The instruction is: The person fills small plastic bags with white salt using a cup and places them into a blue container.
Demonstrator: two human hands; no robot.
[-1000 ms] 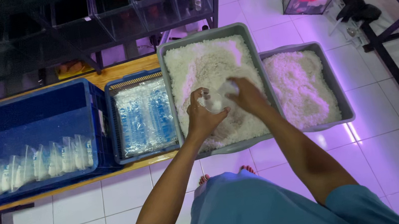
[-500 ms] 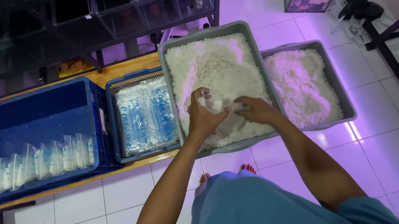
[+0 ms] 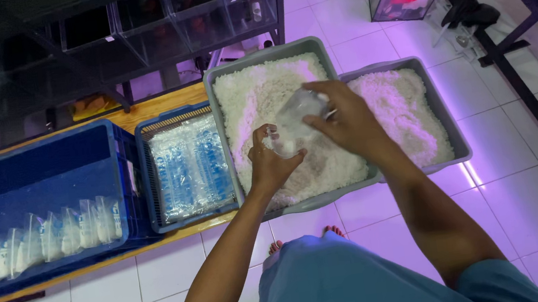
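Item: small clear plastic bag (image 3: 296,123), held by both hands above the middle of the larger grey tub (image 3: 262,57). Left hand (image 3: 271,164) is cupped under the lower end with fingers curled closed about it; right hand (image 3: 341,117) is spread over the upper end, fingertips pinching the film. Contents are too blurred to tell.

Handling, by judgement: thin, limp film, light, probably slippery and easy to tear; best supported from below with a second hold near the mouth.

Larger grey tub: rigid plastic, rounded corners, filled with white granular material (image 3: 255,97), loose and lumpy. Smaller grey tub (image 3: 448,117), touching its right side, holds the same.

Blue basket (image 3: 148,181), left of the larger tub: flat, glossy clear bags (image 3: 191,165) stacked inside.

Large blue crate (image 3: 28,162), far left: a row of upright filled clear pouches (image 3: 38,237) along its near wall.

All containers rest on a wooden bench (image 3: 159,103) above a white tiled floor (image 3: 121,288).
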